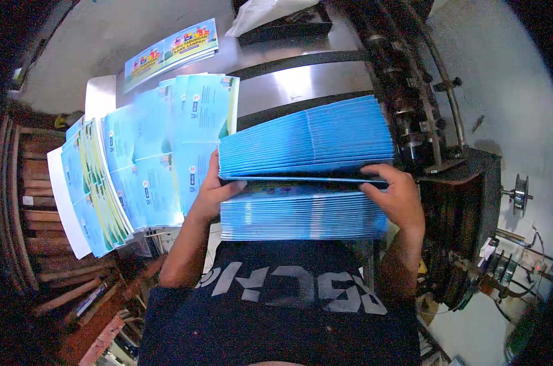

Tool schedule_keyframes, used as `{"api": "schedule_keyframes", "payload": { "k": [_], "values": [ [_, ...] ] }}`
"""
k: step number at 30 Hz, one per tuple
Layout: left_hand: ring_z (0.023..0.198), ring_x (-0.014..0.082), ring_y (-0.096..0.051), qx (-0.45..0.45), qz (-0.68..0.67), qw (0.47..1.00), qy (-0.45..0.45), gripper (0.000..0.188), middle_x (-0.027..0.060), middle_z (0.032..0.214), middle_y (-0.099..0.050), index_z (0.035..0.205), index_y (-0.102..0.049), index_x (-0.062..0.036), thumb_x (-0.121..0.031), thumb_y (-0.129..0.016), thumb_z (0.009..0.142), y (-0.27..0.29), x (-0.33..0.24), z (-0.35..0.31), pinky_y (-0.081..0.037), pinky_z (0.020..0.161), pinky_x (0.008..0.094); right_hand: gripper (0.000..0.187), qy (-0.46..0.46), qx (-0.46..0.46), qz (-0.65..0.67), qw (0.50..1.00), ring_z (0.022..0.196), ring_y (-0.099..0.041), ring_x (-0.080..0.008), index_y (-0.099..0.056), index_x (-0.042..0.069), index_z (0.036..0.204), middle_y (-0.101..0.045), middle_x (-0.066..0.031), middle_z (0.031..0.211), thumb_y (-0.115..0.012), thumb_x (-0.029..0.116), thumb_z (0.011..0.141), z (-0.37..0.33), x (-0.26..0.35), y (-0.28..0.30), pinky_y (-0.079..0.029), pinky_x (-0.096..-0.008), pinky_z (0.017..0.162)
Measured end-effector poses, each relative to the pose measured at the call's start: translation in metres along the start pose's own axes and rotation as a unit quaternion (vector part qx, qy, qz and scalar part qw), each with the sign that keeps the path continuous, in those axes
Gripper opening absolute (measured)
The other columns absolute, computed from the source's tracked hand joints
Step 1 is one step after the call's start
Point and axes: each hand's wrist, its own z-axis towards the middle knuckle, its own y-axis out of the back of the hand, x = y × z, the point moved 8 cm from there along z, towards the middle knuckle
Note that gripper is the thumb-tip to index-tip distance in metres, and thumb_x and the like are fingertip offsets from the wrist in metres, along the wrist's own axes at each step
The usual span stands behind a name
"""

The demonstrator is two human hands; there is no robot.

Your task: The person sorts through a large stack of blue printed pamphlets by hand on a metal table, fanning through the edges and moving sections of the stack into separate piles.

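Observation:
A thick row of blue folded booklets (307,137) lies in front of my body, its edges fanned in many thin layers. A second, nearer block of the same folded booklets (301,216) sits against my shirt, and a dark gap parts the two. My left hand (212,196) grips the left end at this gap, thumb on top and fingers partly hidden behind the far block. At the right end, my right hand (398,198) is closed around the edge of one booklet by the gap, index finger beyond it and thumb on the near side.
Unfolded blue printed sheets (157,158) lie overlapped at the left, beside more fanned sheets (93,189). A small pile of printed covers (173,52) rests farther back on the metal table (292,82). Machine rollers (404,104) stand at right, wooden slats (41,201) at left.

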Motion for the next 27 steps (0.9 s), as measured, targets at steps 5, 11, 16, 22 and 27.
{"api": "schedule_keyframes", "payload": {
  "k": [5, 11, 16, 22, 27],
  "values": [
    [0.118, 0.0186, -0.044, -0.003, 0.022, 1.000, -0.012, 0.076, 0.0076, 0.123, -0.049, 0.141, -0.026, -0.0048, -0.001, -0.066, 0.076, -0.005, -0.009, 0.000, -0.031, 0.103, 0.0340, 0.028, 0.018, 0.030, 0.000, 0.999, 0.090, -0.067, -0.0272, -0.069, 0.003, 0.100, -0.069, -0.0152, 0.099, -0.072, 0.014, 0.074, -0.001, 0.004, -0.003, -0.051, -0.0338, 0.080],
    [0.111, 0.0166, -0.049, -0.011, 0.013, 1.000, -0.025, 0.070, 0.0061, 0.117, -0.052, 0.136, -0.031, -0.0062, 0.003, -0.065, 0.075, -0.001, -0.006, 0.000, -0.038, 0.098, 0.0329, 0.026, 0.064, -0.003, -0.013, 0.998, 0.094, -0.066, -0.0277, -0.070, 0.004, 0.098, -0.069, -0.0139, 0.098, -0.072, 0.016, 0.075, -0.002, 0.005, 0.001, -0.050, -0.0350, 0.083],
    [0.111, 0.0174, -0.051, 0.024, -0.052, 0.998, 0.008, 0.073, 0.0065, 0.121, -0.052, 0.138, -0.030, -0.0074, 0.003, -0.066, 0.075, -0.002, 0.000, -0.003, -0.039, 0.098, 0.0341, 0.023, 0.089, -0.010, -0.032, 0.995, 0.093, -0.065, -0.0285, -0.069, 0.004, 0.094, -0.069, -0.0123, 0.095, -0.072, 0.014, 0.073, -0.006, 0.002, 0.000, -0.049, -0.0373, 0.083],
    [0.118, 0.0172, -0.048, 0.010, -0.034, 0.999, 0.001, 0.085, 0.0083, 0.128, -0.049, 0.145, -0.019, -0.0065, 0.005, -0.062, 0.072, 0.000, 0.005, -0.002, -0.036, 0.102, 0.0340, 0.019, 0.162, 0.002, -0.076, 0.984, 0.092, -0.064, -0.0292, -0.069, 0.006, 0.089, -0.069, -0.0087, 0.094, -0.070, 0.008, 0.070, -0.024, 0.010, -0.015, -0.048, -0.0394, 0.082],
    [0.120, 0.0146, -0.043, 0.016, 0.039, 0.999, -0.005, 0.081, 0.0074, 0.130, -0.045, 0.145, -0.017, -0.0047, 0.007, -0.056, 0.075, 0.000, 0.002, -0.005, -0.031, 0.104, 0.0323, 0.015, 0.233, -0.077, -0.107, 0.963, 0.092, -0.064, -0.0278, -0.068, 0.008, 0.086, -0.069, -0.0077, 0.094, -0.070, 0.007, 0.071, -0.046, 0.000, -0.029, -0.048, -0.0413, 0.082]
  ]
}}
